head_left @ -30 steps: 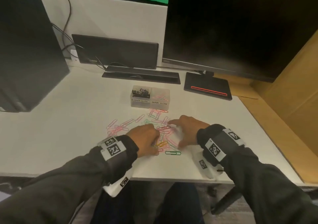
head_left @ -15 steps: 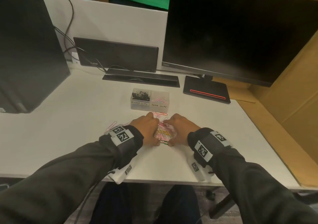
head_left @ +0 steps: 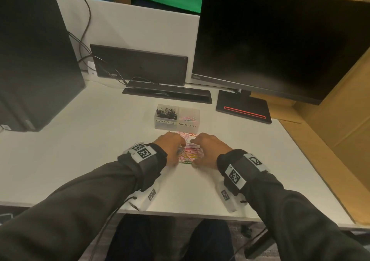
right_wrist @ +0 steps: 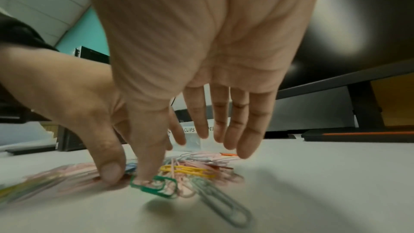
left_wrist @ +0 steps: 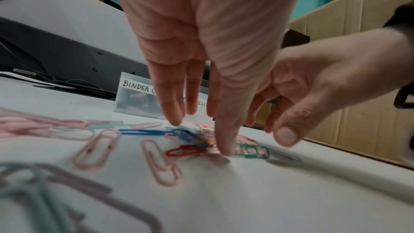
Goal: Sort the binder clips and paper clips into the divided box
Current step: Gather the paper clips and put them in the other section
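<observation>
A clear divided box [head_left: 160,124] stands mid-desk. Its left half, labelled BINDER CLIPS, holds black binder clips [head_left: 166,111]; its right half, labelled PAPER CLIPS, holds a few paper clips [head_left: 189,118]. Just in front of it, coloured paper clips [head_left: 189,153] lie bunched in a pile between my two hands. My left hand [head_left: 176,147] and right hand [head_left: 201,147] cup the pile from either side, fingers [right_wrist: 244,139] straight and pointing down at the desk. The right thumb presses beside a green clip [right_wrist: 154,186]. More pink clips [left_wrist: 96,149] lie loose behind the left hand.
A dark monitor [head_left: 280,46] with its red-striped base [head_left: 243,110] stands at the back right, a black computer tower [head_left: 34,60] at the left, and a flat black device with cables [head_left: 140,64] behind the box. A cardboard wall [head_left: 340,120] borders the desk's right side.
Both hands have swept inward and forward towards the box. The clips that lay spread out are now raked into a tight pile between them.
</observation>
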Motion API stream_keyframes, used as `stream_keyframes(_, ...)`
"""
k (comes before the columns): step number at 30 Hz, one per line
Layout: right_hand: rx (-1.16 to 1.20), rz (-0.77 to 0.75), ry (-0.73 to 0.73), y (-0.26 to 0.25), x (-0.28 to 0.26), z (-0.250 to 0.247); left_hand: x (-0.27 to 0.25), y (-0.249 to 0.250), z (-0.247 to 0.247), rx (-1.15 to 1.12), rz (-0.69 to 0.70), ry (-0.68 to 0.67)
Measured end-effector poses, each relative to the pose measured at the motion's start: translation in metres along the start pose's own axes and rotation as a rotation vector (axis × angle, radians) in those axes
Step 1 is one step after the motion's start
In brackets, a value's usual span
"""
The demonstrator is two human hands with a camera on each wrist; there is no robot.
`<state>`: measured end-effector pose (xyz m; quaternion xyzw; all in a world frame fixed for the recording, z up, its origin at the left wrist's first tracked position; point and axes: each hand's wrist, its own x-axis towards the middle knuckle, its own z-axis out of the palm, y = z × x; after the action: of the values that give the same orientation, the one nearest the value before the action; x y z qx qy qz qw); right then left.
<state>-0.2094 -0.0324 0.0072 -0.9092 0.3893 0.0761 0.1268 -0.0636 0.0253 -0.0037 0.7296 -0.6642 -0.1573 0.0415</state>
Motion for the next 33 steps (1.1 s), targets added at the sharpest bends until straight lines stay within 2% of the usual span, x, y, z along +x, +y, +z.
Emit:
stream_keyframes(3, -0.078, 0.02, -0.062, 0.001, 0.0, 0.004, 0.0, -0.004, 0.002, -0.015, -0.022, 0.062)
stream_keyframes(6, -0.101, 0.011, -0.082, -0.004, 0.006, 0.009, -0.002, -0.001, 0.004, 0.077, -0.101, -0.009)
stream_keyframes(9, -0.056, 0.015, -0.039, -0.008, 0.015, 0.009, 0.0, 0.004, 0.005, 0.068, -0.101, -0.062)
stream_keyframes(21, 0.126, 0.084, 0.119, 0.01, 0.02, -0.002, 0.006, -0.009, -0.001, 0.169, -0.07, 0.039)
stream_keyframes(28, 0.266, 0.098, 0.261, 0.018, 0.023, -0.038, 0.004, -0.019, -0.008, 0.2, -0.044, 0.06)
stream_keyframes(33, 0.246, 0.154, 0.325, 0.011, 0.063, -0.066, -0.001, -0.017, -0.015, 0.163, -0.022, 0.084)
